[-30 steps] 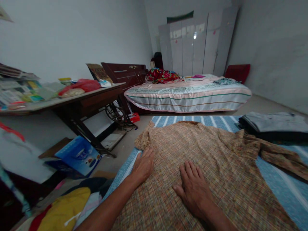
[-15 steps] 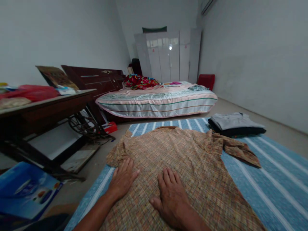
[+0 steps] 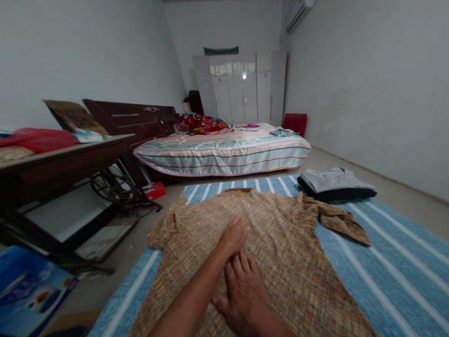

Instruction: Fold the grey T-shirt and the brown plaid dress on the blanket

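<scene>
A tan-brown checked shirt [image 3: 291, 262] lies spread flat on a blue sheet with white stripes [image 3: 396, 262], its collar pointing away from me. My left hand [image 3: 234, 234] rests on the middle of the shirt, below the collar, its fingers stretched forward and slightly blurred. Just behind it, my right hand [image 3: 245, 290] lies palm down on the cloth with the fingers spread. The right fingertips are close by the left wrist; whether they touch is unclear. Neither hand grips the fabric. One sleeve extends to the right, while the left sleeve sits near the sheet's edge.
A stack of folded clothes [image 3: 335, 185], grey over black, sits at the sheet's far right. Beyond is a bed [image 3: 224, 157] with a red floral bundle [image 3: 201, 123]. On the left stand a treadle table [image 3: 66, 157] and a blue box [image 3: 31, 285].
My left hand has slid from the shirt's left side to its middle, ahead of my right hand. The right hand stays nearly in place, and the view has shifted slightly.
</scene>
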The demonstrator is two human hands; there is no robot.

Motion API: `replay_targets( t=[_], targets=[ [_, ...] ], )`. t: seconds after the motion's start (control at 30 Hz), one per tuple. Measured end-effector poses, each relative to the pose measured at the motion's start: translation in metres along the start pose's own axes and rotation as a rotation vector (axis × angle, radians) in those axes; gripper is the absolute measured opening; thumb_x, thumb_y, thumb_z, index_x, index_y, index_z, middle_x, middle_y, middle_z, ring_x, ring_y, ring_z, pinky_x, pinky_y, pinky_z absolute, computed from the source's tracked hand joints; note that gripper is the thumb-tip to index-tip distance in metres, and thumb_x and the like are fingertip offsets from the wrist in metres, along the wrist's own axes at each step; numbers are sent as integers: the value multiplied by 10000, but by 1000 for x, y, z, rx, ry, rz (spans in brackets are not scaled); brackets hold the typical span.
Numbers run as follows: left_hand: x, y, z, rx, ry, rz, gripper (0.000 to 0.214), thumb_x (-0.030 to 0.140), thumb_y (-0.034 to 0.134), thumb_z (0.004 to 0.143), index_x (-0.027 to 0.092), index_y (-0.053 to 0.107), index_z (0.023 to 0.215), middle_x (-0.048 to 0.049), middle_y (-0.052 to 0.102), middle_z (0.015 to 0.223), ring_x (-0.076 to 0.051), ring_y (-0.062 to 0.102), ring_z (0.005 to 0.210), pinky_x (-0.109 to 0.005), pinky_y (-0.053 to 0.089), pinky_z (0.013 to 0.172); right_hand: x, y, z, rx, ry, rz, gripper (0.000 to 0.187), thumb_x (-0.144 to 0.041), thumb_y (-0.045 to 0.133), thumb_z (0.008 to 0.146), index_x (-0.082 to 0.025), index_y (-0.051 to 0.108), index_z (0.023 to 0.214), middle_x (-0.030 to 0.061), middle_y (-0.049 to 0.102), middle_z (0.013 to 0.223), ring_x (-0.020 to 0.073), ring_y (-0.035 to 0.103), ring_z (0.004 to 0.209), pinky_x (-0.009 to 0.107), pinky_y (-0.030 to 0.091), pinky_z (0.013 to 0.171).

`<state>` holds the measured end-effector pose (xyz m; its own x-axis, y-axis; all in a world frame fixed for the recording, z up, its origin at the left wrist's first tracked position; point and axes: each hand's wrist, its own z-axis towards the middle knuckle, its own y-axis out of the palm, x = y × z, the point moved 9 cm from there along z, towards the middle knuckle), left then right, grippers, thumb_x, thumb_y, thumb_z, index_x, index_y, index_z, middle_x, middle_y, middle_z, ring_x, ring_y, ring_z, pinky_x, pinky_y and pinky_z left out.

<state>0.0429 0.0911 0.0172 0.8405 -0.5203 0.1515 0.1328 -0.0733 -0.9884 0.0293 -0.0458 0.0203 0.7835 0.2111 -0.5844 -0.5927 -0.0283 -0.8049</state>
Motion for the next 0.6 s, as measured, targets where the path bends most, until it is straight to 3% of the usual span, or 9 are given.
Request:
replay_targets(
  t=[0.2,0.4,0.6],
  targets=[
    [8,23,35,23,-64,-9,626,460,232,922,72,315,1405,-175,258,1515,-281,180,1411,-467,191,1117,4,10,6,-18,-22,-29,708,-555,348,908,-164,197,1479,114,163,1532,337,91,1399,537,128,1125],
    [6,32,38,5,-38,36,751,586,165,898,70,293,1428,-167,234,1524,-291,154,1416,-466,143,1122,7,13,7,-42,-11,-6,722,-537,391,890,-145,228,1473,133,171,1527,348,89,1397,545,116,1122],
    [5,32,38,28,-41,29,744,599,202,888,96,317,1424,-152,221,1531,-288,135,1421,-468,141,1121,7,7,6,19,-29,28,692,-451,451,868,-210,233,1479,88,202,1535,330,128,1401,522,119,1125]
  ],
)
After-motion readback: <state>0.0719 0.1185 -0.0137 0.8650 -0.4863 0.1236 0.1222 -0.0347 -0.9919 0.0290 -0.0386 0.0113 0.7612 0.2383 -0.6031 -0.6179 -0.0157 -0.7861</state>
